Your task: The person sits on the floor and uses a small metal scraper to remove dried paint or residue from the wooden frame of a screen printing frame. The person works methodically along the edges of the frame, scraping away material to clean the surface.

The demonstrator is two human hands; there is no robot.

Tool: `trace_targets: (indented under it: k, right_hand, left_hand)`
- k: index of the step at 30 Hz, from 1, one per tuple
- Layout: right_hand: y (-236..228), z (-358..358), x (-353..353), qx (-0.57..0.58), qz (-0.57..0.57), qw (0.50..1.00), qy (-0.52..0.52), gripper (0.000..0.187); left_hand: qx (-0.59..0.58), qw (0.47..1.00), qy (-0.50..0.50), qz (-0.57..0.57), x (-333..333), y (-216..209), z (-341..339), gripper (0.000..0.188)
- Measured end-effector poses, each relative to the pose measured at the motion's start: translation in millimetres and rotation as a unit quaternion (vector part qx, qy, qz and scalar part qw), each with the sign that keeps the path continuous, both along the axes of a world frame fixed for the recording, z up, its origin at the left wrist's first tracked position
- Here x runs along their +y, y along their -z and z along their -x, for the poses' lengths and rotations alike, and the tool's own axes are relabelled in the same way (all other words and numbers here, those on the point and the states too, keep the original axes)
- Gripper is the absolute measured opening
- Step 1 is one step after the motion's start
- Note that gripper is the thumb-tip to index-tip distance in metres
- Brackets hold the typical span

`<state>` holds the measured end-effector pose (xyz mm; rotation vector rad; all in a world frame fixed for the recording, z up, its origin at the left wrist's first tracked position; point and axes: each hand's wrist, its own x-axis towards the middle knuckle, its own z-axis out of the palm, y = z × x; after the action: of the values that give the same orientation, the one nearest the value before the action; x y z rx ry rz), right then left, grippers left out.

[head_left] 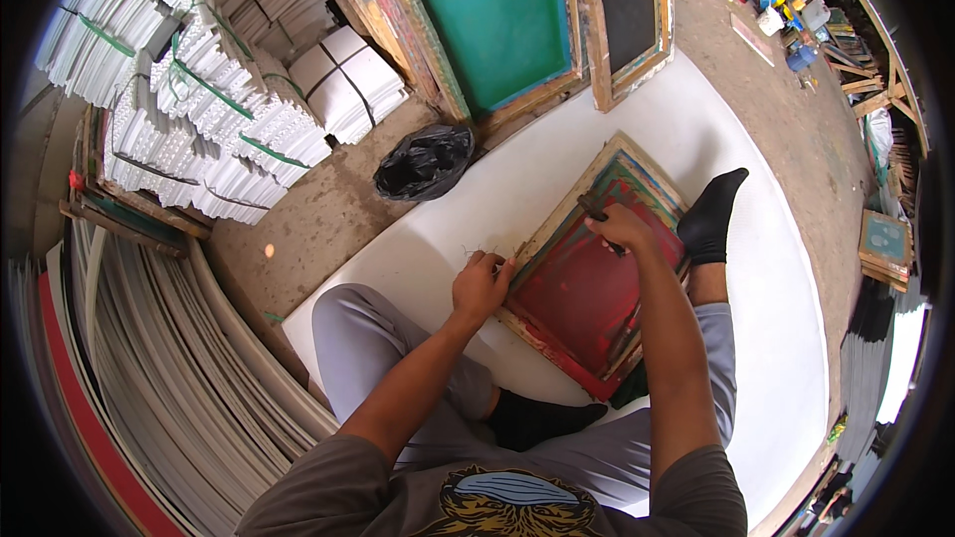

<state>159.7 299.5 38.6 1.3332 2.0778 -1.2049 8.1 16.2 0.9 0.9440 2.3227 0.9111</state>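
A wooden-framed printing screen [567,293] with red mesh lies aslant between my legs, its rails smeared with green, blue and red paint. My left hand [482,286] has its fingers curled at the screen's left rail, partly hidden from view. A few thin strands [472,252] show beside those fingers. Over the upper part of the screen, my right hand [625,229] is closed around a dark hand tool [591,207]. The tool's head points up and left, and its exact kind is unclear.
I sit on a white sheet [786,318]. A black plastic bag [426,161] rests at its far edge, near a green screen [492,25] and a dark screen [625,0]. Bundled white sheets [214,114] are stacked at left; cans and scraps [771,20] lie far right.
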Motion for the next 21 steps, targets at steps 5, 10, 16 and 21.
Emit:
trace_targets:
  k: [5,10,16,21]
  right_hand:
    - [3,-1,10,-0.008,0.051,0.999,0.003,0.043]
    - [5,-1,20,-0.018,0.102,0.995,-0.002,0.043]
    - [-6,3,21,-0.024,0.182,0.983,0.031,0.035]
    - [8,-3,5,0.010,0.097,0.995,0.036,0.025]
  left_hand:
    - [0.006,1.000,0.004,0.002,1,1,0,0.037]
    - [0.010,1.000,0.005,-0.004,3,-1,-1,0.037]
    - [-0.002,1.000,0.001,0.010,3,-1,0,0.038]
    - [-0.004,1.000,0.008,0.010,5,-2,-1,0.038]
